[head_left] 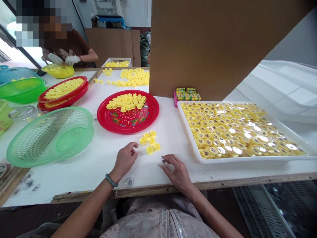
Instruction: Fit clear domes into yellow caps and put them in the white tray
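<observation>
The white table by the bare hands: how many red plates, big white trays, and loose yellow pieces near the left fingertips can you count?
Red plates: 3 (one in the middle, two stacked further left)
Big white tray: 1
Loose yellow pieces near the left hand: 6
Total: 10

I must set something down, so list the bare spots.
Bare tabletop: between the green basket and left hand, and between the patterned red plate and white tray. Crowded: far left, around the green bowl and stacked plates.
</observation>
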Tool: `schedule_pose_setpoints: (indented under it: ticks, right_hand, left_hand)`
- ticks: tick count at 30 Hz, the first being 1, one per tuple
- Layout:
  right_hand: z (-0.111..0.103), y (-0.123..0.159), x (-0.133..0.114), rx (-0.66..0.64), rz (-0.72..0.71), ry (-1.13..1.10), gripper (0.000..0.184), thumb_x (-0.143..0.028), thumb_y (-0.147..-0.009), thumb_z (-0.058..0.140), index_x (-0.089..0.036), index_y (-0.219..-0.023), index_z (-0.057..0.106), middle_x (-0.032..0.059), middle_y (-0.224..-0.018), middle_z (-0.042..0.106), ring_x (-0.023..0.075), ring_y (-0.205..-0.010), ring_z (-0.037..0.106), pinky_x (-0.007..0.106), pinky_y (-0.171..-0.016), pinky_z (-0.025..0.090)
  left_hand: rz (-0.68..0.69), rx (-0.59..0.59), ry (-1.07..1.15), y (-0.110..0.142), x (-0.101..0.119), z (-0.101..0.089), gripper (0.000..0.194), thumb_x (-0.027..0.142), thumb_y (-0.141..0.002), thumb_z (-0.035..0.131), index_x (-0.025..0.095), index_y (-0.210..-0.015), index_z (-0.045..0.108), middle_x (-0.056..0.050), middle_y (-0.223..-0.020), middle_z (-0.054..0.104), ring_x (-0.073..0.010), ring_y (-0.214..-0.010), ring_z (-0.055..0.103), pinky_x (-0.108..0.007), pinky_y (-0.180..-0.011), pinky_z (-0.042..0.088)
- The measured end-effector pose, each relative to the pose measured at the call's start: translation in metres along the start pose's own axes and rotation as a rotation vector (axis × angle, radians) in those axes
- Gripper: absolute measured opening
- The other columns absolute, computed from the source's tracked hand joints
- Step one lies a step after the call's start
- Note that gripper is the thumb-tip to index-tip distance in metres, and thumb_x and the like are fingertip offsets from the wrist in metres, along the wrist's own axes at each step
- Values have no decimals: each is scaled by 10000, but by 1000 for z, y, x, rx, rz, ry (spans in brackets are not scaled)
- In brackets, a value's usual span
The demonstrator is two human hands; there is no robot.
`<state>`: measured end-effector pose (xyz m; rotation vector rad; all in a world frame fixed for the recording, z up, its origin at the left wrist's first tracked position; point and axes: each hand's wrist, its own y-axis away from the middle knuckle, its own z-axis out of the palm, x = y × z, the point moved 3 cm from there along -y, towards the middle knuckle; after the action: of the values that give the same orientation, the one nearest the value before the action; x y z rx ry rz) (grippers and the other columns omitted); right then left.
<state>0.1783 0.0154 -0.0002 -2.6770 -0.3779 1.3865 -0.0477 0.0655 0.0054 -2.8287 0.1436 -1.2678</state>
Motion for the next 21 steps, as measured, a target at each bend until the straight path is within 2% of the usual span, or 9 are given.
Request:
schedule_pose_setpoints:
  ticks: [3, 5, 10, 14, 19, 21]
  right_hand:
    - [2, -5, 0, 14, -31, 49, 250, -168, -770, 619, -210, -1016, 604, 56, -977, 625, 192, -891, 588, 330, -804, 493]
    - [3, -6, -1, 11, -45, 66, 261, -171, -774, 617, -215, -1031, 601, 55, -974, 630, 200, -918, 583, 345, -825, 487]
    - [1, -1, -5, -18, -20, 68, 281, -174, -772, 628, -220, -1047, 595, 49, -973, 635, 190, -908, 590, 332, -816, 495]
    - [-7, -9, -7, -56, -31, 95, 292, -186, -758, 651, -226, -1044, 608, 40, -968, 652, 184, -895, 602, 321, -809, 501]
    - [-11, -42, -6, -154, -166, 136, 276, -172, -757, 650, -234, -1026, 635, 47, -982, 671, 191, -923, 608, 321, -808, 498]
    - [-7, -51, -5, -218, -220, 140, 273, -140, -750, 651, -234, -1006, 645, 42, -978, 677, 184, -925, 610, 312, -816, 489]
  left_hand:
    - [173, -137, 6, -7, 12, 14, 403, 104, -728, 508, 224, -1113, 527, -14, -984, 600, -142, -705, 563, -256, -678, 444]
    - [211, -202, 1, -11, 18, 22, 416, 82, -709, 507, 215, -1102, 539, -19, -973, 598, -149, -718, 555, -254, -670, 440]
    - [167, -279, 62, -3, 18, 29, 278, 76, -677, 538, 197, -923, 586, -4, -841, 596, -155, -697, 540, -248, -640, 430]
    - [60, -280, 161, 11, 11, 30, 274, 116, -691, 576, 206, -951, 577, 16, -746, 582, -152, -654, 544, -247, -617, 429]
    - [22, -262, 270, 10, 13, 38, 327, 117, -708, 560, 221, -1018, 555, 1, -913, 619, -140, -667, 564, -249, -639, 446]
    - [32, -245, 278, 6, 14, 42, 333, 128, -728, 548, 223, -1047, 545, 0, -906, 627, -148, -693, 575, -255, -662, 453]
